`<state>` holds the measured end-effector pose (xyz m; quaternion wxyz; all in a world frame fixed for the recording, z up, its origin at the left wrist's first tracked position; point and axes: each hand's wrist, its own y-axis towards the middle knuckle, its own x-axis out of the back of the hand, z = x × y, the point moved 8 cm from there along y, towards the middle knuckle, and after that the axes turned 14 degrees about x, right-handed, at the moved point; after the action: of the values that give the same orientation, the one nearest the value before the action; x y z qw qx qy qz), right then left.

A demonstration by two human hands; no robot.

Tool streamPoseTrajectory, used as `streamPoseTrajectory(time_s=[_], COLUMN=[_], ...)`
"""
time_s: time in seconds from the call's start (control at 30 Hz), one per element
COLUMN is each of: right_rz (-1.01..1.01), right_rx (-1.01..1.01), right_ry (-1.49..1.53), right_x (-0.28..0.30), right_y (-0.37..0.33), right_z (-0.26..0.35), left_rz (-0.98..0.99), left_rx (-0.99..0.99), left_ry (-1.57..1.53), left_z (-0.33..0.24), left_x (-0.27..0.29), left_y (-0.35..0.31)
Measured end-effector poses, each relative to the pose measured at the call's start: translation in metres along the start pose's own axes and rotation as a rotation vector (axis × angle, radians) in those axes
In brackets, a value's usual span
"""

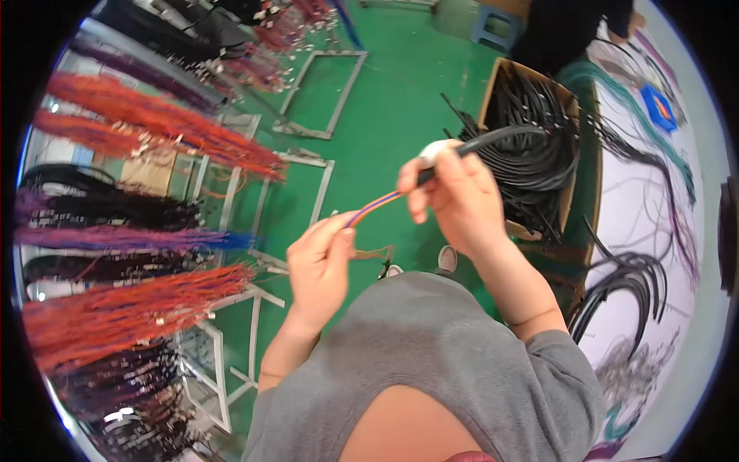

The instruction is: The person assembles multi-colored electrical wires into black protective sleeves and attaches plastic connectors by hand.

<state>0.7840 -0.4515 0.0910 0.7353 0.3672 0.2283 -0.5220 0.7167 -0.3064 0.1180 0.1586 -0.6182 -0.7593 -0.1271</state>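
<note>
Both hands are raised in front of my body with a thin bundle of orange and purple wires (375,209) stretched between them. My left hand (319,266) is closed on the wires, and a short loose end pokes out past it. Higher and to the right, my right hand (466,196) pinches a black cable sleeve (493,138) near its end, where the wires enter it. The sleeve bends away to the right over a box. Something white (437,152) shows at the right fingers; I cannot tell what it is.
A cardboard box (566,212) full of black cables stands at right, beside a white table (616,200) bearing cables and a blue bin (659,108). Metal racks (252,327) hung with orange wire bundles (138,308) line the left. Another person (562,35) stands at the far right.
</note>
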Motion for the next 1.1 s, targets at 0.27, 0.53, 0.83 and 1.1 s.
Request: streamPoseTrajectory(time_s=[0.27,0.53,0.83,1.1], right_rz=[0.010,0.079,-0.064,-0.030], right_rx=[0.014,-0.049,-0.149,-0.087], right_ry=[0.010,-0.272,-0.239,-0.102], right_x=[-0.013,-0.017,0.003,0.011], right_y=[-0.012,-0.021,-0.022,-0.007], right_z=[-0.008,-0.016,-0.023,0.004], left_rz=[0.124,0.245,0.190,0.301], left_rx=[-0.095,-0.072,0.072,0.153], left_ry=[0.083,0.048,-0.046,-0.061], left_z=[-0.017,-0.014,0.011,0.025], left_x=[-0.021,-0.033,-0.016,-0.020], left_y=[0.001,0.009,0.020,0.008])
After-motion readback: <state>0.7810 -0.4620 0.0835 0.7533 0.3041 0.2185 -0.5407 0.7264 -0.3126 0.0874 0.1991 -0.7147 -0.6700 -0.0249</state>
